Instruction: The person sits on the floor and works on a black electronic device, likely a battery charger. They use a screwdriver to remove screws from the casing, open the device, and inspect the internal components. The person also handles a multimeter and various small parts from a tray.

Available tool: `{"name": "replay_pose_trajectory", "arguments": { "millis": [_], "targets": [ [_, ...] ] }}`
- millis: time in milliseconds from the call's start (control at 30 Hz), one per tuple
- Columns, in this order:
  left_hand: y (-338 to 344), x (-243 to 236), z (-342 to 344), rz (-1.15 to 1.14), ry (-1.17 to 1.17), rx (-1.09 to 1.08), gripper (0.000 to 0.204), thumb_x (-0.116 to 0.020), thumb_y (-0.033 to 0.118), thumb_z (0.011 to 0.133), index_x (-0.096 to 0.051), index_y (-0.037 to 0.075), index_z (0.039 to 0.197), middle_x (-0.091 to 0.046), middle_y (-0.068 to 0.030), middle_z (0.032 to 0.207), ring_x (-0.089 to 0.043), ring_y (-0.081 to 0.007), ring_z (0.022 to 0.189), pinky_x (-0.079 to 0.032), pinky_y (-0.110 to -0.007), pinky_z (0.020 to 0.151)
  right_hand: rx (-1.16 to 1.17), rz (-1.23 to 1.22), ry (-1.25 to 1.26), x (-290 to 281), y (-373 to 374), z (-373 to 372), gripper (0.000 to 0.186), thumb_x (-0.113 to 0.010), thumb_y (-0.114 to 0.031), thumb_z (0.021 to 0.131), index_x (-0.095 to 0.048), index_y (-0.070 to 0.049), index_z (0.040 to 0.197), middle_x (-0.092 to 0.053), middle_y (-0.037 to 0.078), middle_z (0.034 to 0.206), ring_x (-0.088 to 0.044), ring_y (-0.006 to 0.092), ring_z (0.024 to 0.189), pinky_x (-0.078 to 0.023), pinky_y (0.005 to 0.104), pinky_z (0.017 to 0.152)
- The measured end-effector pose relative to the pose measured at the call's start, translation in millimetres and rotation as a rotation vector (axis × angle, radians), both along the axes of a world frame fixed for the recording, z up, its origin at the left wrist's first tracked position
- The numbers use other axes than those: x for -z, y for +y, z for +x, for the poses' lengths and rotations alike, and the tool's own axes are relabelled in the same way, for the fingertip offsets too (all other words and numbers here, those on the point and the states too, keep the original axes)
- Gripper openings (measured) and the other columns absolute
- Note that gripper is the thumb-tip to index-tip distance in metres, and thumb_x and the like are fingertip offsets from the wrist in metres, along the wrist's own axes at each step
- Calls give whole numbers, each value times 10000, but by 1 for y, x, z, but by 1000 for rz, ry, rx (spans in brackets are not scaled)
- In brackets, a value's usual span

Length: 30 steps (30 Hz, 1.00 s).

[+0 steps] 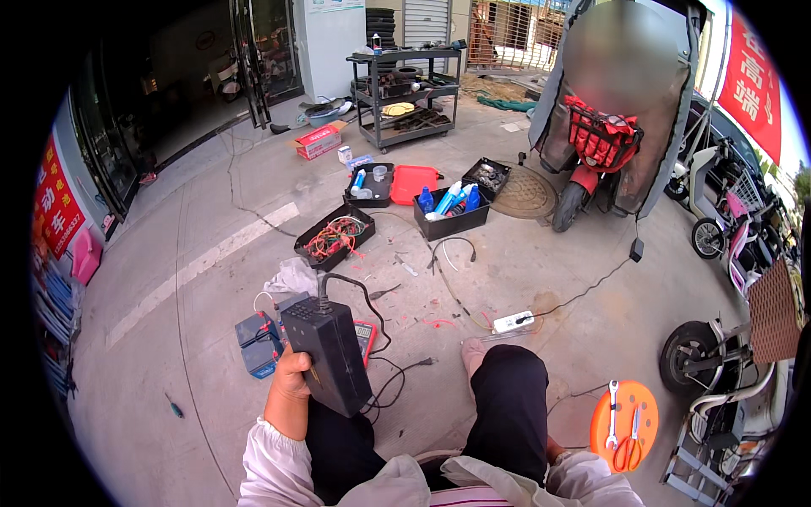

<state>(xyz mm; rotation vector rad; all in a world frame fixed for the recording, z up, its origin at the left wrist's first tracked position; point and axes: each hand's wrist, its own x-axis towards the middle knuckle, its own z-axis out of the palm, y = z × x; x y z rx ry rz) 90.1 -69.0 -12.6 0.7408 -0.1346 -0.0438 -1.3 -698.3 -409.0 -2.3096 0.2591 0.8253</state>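
Observation:
My left hand [294, 372] is closed round the lower left side of a black battery charger [325, 355], held up in front of my left knee. A thick black cable [372, 297] rises from its top and loops down beside it; a plug [427, 362] lies on the ground nearby. Partly behind the charger is a red multimeter [365, 336]. Blue batteries [258, 342] with leads stand left of it. Of my right hand [554, 450] only a small part near the wrist shows beside my right knee; its fingers are hidden.
An orange stool [646, 414] at right bears a wrench [612, 414] and scissors [629, 448]. Ahead lie a white power strip [513, 322], a wire tray [325, 253] and a bottle bin [456, 221]. A tool cart [405, 97] and a scooter [583, 182] stand farther off.

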Motion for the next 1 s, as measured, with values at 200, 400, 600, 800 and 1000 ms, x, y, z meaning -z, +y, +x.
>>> {"name": "replay_pose_trajectory", "arguments": {
  "millis": [200,400,600,800,1000],
  "targets": [
    [11,10,28,121,96,-187,694,-850,231,738,-570,-47,1309,-703,-181,1164,-725,-321,990,-615,-435,859,281,153,102,-80,75,189,393,-632,-321,943,-716,44,1062,-734,132,858,-696,215,711,-553,358,621],
    [21,45,49,84,361,-269,726,-833,265,779,-523,-35,1362,-672,-181,1218,-689,-341,1053,-569,-473,938,-81,-202,-339,-127,78,437,390,-593,-347,918,-749,-16,1053,-719,227,1075,-666,410,1053,-517,452,938],
    [61,81,85,30,654,-272,533,-748,172,844,-595,-79,1289,-693,-220,1184,-691,-359,1060,-564,-494,968,-19,-120,-500,-96,195,638,375,-628,-261,932,-650,-26,1223,-697,258,1130,-658,410,1084,-513,452,966],
    [95,115,126,358,1053,-437,396,-785,178,763,-693,2,1105,-728,-74,1014,-680,-214,925,-542,-341,846,38,-61,-515,-28,253,731,677,-680,-216,889,-407,-24,1478,-628,320,1226,-615,443,1150,-490,470,995],
    [92,138,141,487,1182,-625,595,-806,301,772,-628,-26,1237,-641,-135,1255,-546,-300,1236,-410,-456,1101,380,-76,-679,-6,246,854,808,-662,-139,884,-248,-76,1574,-546,313,1325,-563,464,1214,-468,482,1029]
  ]
}}
